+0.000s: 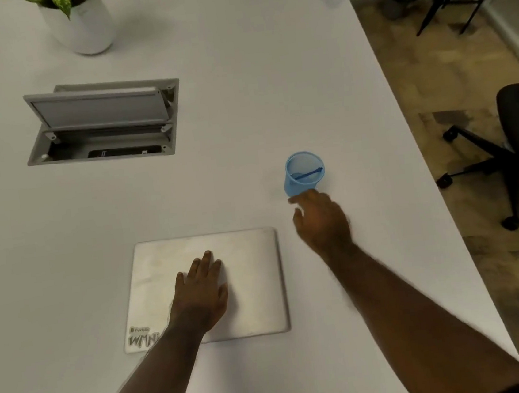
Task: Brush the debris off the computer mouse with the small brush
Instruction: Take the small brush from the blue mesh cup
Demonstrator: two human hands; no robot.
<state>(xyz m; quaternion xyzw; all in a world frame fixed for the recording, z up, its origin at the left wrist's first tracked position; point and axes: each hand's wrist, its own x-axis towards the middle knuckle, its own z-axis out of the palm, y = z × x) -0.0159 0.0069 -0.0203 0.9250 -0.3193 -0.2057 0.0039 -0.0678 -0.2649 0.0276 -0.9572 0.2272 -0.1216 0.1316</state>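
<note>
Right of centre on the white counter (240, 86), a light blue plastic cup (303, 174) holds a small dark blue brush (308, 174), leaning across its inside. The right hand (321, 218) reaches just below the cup, fingers loosely spread, holding nothing. The left hand (202, 290) lies flat and wide on a closed silver laptop (254, 280) at lower centre.

Right hand (321, 218) (empty) reaches blue cup (303, 172).
</note>
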